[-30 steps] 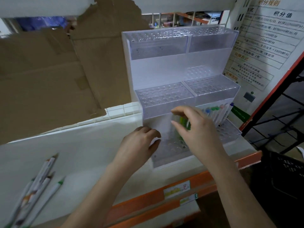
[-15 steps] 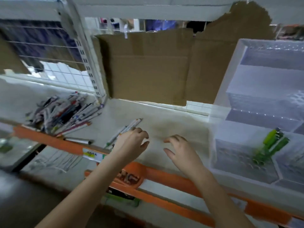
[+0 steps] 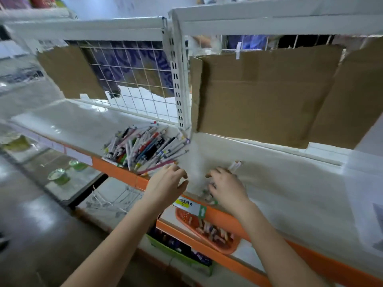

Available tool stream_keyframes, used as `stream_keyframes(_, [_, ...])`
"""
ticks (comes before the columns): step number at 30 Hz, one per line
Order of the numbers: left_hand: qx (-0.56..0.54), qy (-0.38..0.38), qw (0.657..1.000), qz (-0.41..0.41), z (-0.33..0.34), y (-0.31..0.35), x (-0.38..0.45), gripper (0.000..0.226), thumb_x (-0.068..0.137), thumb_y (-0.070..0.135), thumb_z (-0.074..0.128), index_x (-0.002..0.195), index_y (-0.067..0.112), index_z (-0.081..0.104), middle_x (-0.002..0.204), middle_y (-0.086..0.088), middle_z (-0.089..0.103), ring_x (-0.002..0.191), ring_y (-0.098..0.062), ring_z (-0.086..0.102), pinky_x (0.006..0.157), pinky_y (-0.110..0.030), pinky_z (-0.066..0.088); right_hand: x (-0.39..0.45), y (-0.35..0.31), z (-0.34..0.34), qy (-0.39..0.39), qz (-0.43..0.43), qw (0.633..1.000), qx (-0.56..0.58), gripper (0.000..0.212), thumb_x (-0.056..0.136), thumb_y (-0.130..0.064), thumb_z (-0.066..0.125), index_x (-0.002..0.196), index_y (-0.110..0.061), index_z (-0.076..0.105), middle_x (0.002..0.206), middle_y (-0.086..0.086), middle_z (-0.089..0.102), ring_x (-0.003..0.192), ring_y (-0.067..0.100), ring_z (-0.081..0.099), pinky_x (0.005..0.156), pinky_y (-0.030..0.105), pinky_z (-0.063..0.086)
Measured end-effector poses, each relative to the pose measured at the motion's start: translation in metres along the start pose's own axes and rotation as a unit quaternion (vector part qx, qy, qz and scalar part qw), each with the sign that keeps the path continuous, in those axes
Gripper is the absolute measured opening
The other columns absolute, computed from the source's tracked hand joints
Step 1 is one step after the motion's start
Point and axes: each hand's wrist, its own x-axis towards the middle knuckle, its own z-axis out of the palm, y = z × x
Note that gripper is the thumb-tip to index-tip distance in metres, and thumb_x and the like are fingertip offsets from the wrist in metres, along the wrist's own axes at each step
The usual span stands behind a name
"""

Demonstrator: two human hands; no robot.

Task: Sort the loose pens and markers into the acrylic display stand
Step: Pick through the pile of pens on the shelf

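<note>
Furthest to the left of both hands, on the white shelf [image 3: 87, 125], lies the heap of loose pens and markers [image 3: 143, 146], a tangled fan of slim barrels with their near ends reaching almost to the orange shelf edge [image 3: 116, 170]. The left hand [image 3: 167, 181] hovers just to the right of that heap, fingers loosely spread and curved, holding nothing; its fingertips sit near a pink pen [image 3: 157, 166] at the pile's near corner without clearly touching it. Just to its right, across a small gap of bare shelf, the right hand [image 3: 226, 187] is curled downward over a small group of pens [image 3: 235, 165], whose white ends poke out beyond its knuckles; motion blur hides whether the fingers have closed on them, so its grip cannot be told. The acrylic display stand is not in view; it must be off to the right of the right hand. These pens look light, stiff and smooth, likely to roll or slip when crossed over one another, so a pinch around the middle of the barrel, one or a few at a time, should control them best. Below the right hand, an orange tray [image 3: 207, 235] of small items sits on the lower shelf.
</note>
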Motion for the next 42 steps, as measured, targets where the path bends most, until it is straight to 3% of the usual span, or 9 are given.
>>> stream_keyframes(11, [-0.014,-0.006,1.0,0.001,-0.01,-0.139,0.031,0.026,0.093,0.035,0.049,0.113,0.023,0.06,0.11,0.004,0.06,0.099,-0.014,0.055,0.079,-0.025,0.05,0.09,-0.074,0.055,-0.03,0.032,0.999,0.012,0.029,0.095,-0.02,0.047,0.121,-0.012,0.054,0.123,0.003,0.052,0.113,0.02,0.048,0.088,0.032,0.041])
stream_keyframes(16, [-0.021,-0.034,0.999,0.01,0.004,-0.155,0.052,0.023,0.093,0.027,0.049,0.11,0.018,0.062,0.105,0.0,0.063,0.102,-0.022,0.054,0.079,-0.033,0.051,0.119,-0.08,0.066,-0.035,0.043,0.998,0.005,0.022,0.096,-0.02,0.046,0.114,-0.012,0.057,0.117,0.003,0.053,0.109,0.02,0.049,0.085,0.031,0.041])
stream_keyframes(21, [-0.034,-0.047,0.998,-0.006,0.009,-0.164,0.087,0.023,0.095,0.024,0.045,0.109,0.015,0.061,0.106,-0.002,0.062,0.101,-0.022,0.052,0.071,-0.029,0.046,0.142,-0.073,0.068,-0.063,0.034,0.997,0.002,0.015,0.091,-0.014,0.054,0.099,-0.012,0.067,0.106,0.002,0.053,0.101,0.02,0.051,0.081,0.035,0.047])
stream_keyframes(28, [-0.025,-0.062,0.998,0.006,0.012,-0.165,0.135,0.026,0.097,0.025,0.04,0.105,0.013,0.061,0.104,-0.004,0.063,0.092,-0.021,0.059,0.071,-0.032,0.05,0.153,-0.064,0.066,-0.109,0.004,0.994,-0.005,0.017,0.087,-0.01,0.059,0.101,-0.013,0.068,0.105,0.003,0.058,0.101,0.02,0.05,0.083,0.037,0.046])
stream_keyframes(34, [-0.003,-0.125,0.992,0.0,0.012,-0.167,0.153,0.025,0.095,0.031,0.044,0.106,0.011,0.055,0.104,-0.005,0.06,0.092,-0.022,0.059,0.07,-0.029,0.048,0.155,-0.061,0.065,-0.109,-0.003,0.994,0.011,0.017,0.085,-0.013,0.063,0.101,-0.015,0.069,0.105,0.0,0.059,0.099,0.016,0.051,0.081,0.032,0.045])
stream_keyframes(38, [0.015,-0.176,0.983,0.041,0.01,-0.168,0.166,0.017,0.094,0.019,0.048,0.107,0.008,0.054,0.108,-0.008,0.059,0.097,-0.024,0.058,0.071,-0.028,0.045,0.158,-0.057,0.065,-0.109,0.043,0.992,0.04,0.014,0.083,-0.016,0.068,0.096,-0.018,0.07,0.103,-0.004,0.061,0.094,0.013,0.056,0.082,0.031,0.048])
stream_keyframes(42, [0.012,-0.222,0.973,0.066,0.01,-0.168,0.178,0.019,0.092,0.013,0.05,0.11,0.007,0.054,0.106,-0.008,0.06,0.096,-0.024,0.058,0.068,-0.027,0.044,0.155,-0.061,0.053,-0.085,0.135,0.984,0.084,0.01,0.083,-0.019,0.069,0.091,-0.024,0.069,0.091,-0.015,0.061,0.083,-0.002,0.057,0.073,0.008,0.041])
